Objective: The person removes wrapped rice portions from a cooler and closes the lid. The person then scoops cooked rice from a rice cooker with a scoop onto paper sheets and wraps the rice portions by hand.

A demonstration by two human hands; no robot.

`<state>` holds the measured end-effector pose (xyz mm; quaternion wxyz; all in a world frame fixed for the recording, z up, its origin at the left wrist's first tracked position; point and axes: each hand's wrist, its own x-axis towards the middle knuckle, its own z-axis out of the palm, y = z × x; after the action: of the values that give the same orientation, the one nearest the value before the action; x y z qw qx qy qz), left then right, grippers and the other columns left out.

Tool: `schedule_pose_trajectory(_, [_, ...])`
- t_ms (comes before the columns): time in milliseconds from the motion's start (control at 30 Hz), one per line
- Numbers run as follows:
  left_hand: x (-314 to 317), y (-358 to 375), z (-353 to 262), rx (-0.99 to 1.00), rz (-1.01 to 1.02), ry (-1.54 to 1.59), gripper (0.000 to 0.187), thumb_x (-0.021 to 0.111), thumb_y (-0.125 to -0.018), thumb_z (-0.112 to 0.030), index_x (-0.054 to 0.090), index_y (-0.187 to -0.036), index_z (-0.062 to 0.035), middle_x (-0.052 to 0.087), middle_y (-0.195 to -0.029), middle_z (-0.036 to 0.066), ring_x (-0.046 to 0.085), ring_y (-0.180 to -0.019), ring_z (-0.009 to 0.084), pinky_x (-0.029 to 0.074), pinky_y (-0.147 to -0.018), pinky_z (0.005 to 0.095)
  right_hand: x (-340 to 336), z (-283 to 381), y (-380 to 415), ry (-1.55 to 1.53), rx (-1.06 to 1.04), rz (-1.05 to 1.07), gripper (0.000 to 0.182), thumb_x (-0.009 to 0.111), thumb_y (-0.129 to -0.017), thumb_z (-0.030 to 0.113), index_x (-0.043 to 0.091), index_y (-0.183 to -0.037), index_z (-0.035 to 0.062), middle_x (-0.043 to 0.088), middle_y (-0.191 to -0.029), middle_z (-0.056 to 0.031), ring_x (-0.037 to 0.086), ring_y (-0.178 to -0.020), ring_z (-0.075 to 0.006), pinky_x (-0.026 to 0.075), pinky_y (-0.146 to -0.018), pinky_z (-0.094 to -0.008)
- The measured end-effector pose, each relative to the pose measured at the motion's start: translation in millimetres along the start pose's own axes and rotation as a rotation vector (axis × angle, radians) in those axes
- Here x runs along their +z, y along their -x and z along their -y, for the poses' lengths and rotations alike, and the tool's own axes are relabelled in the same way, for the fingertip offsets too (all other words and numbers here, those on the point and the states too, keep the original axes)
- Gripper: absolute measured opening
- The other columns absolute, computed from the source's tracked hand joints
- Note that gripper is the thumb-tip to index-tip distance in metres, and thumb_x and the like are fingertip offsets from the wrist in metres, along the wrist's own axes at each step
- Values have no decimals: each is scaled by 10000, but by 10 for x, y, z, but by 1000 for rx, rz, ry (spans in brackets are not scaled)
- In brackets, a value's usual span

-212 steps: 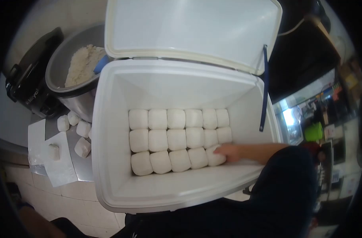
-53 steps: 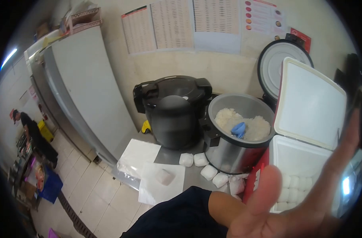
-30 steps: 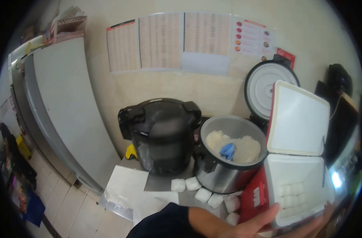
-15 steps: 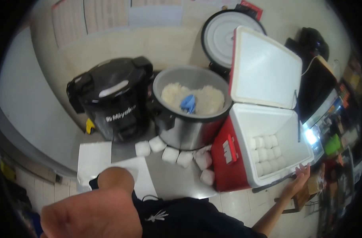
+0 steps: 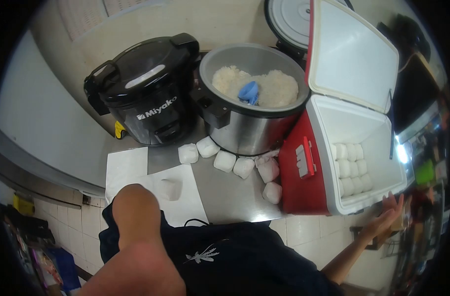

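My left arm is raised close to the camera, so only the forearm and the base of my left hand (image 5: 136, 266) show, with the fingers out of frame. Just beyond it, a white paper-wrapped bundle (image 5: 169, 189) sits on a sheet of white paper (image 5: 188, 197). On the other side, my right hand (image 5: 385, 217) has its fingers spread, fingertips right at the front corner of a red and white cooler box (image 5: 309, 180). Rows of white wrapped bundles (image 5: 350, 167) fill part of the open cooler.
Several wrapped bundles (image 5: 225, 161) line the steel table (image 5: 220, 195) before an open rice cooker (image 5: 249, 133) holding rice (image 5: 279, 89) and a blue scoop (image 5: 248, 92). A closed black Miyako cooker (image 5: 146, 98) stands left. A round lid (image 5: 294, 22) leans behind.
The view has tilted down and sharpened, so the table things sit higher in frame. My left palm has moved down mostly out of view, uncovering the bundle on the paper. My right hand stays by the cooler.
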<state>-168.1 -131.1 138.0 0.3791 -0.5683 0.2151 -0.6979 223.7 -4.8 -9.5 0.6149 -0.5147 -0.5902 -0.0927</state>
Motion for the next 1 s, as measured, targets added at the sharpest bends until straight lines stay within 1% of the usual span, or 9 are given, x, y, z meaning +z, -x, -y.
schedule_pose_trajectory(167, [-81, 102, -36, 157, 127, -179, 454, 386, -907, -185, 373, -1337, -40, 318, -1430, 58, 160, -1371, 271, 147, -1123, 408, 74, 582, -142, -49, -129, -87, 723, 285, -926, 560, 335, -1307, -52, 568, -1005, -169, 546, -871, -206, 424, -831, -328])
schedule_pose_trajectory(300, [-382, 728, -314, 72, -297, -725, 528, 349, -857, -489, 486, -1224, -137, 491, -1221, 87, 352, -1217, 304, 170, -1049, 502, 155, 657, -209, -161, -136, -87, 743, 307, -909, 584, 342, -1303, -44, 569, -995, -153, 524, -870, -184, 412, -822, -313])
schedule_pose_trajectory(400, [-1126, 1467, -597, -1136, 571, -673, 548, 441, -896, -452, 511, -1119, 44, 625, -1002, 159, 551, -1021, 268, 345, -935, 417, 171, 609, -140, -138, -112, -65, 706, 306, -924, 542, 332, -1308, -50, 563, -990, -149, 510, -843, -182, 401, -828, -318])
schedule_pose_trajectory(467, [-1510, 2180, -679, -1894, 472, -800, 434, 588, -844, -301, 514, -1152, -5, 613, -1037, 160, 557, -1038, 285, 398, -907, 387, 162, 579, -66, -123, -98, -47, 690, 306, -930, 522, 326, -1311, -53, 559, -994, -149, 506, -844, -183, 399, -830, -319])
schedule_pose_trajectory(600, [-2596, 3347, -1394, -2056, 1608, -1078, 580, 716, -709, -352, 535, -1135, -4, 518, -1191, 174, 499, -1116, 343, 421, -926, 400, 85, 422, 16, -109, -70, -25, 646, 311, -947, 467, 309, -1321, -60, 548, -1006, -151, 500, -856, -185, 401, -834, -317])
schedule_pose_trajectory(733, [-2746, 3474, -1516, -2362, 1425, -1241, 770, 782, -590, -438, 511, -1166, -4, 439, -1281, 205, 479, -1142, 359, 406, -962, 395, -9, 388, 83, -72, -24, -37, 606, 314, -956, 432, 323, -1319, -53, 544, -1006, -149, 500, -857, -182, 411, -824, -318])
schedule_pose_trajectory(833, [-2657, 3462, -1476, -2316, 1752, -1358, 939, 814, -505, -478, 449, -1218, 12, 372, -1333, 223, 461, -1162, 363, 403, -971, 395, 3, 409, 78, -35, -19, -26, 570, 316, -961, 398, 338, -1309, -53, 539, -1007, -147, 499, -853, -180, 415, -817, -324])
schedule_pose_trajectory(933, [-2668, 3424, -1521, -2094, 1585, -1326, 955, 825, -496, -469, 432, -1204, 38, 441, -1274, 238, 503, -1109, 383, 446, -911, 414, 50, 450, 91, -36, -37, 5, 547, 337, -966, 383, 365, -1293, -54, 559, -1044, -151, 519, -892, -199, 422, -819, -314])
schedule_pose_trajectory(1000, [-2737, 3430, -1577, -2339, 1080, -1246, 869, 826, -538, -444, 451, -1149, 47, 539, -1148, 214, 574, -999, 354, 485, -839, 398, 195, 644, 91, -85, -124, 74, 457, 333, -965, 311, 404, -1244, -45, 563, -1026, -152, 528, -874, -196, 424, -803, -311])
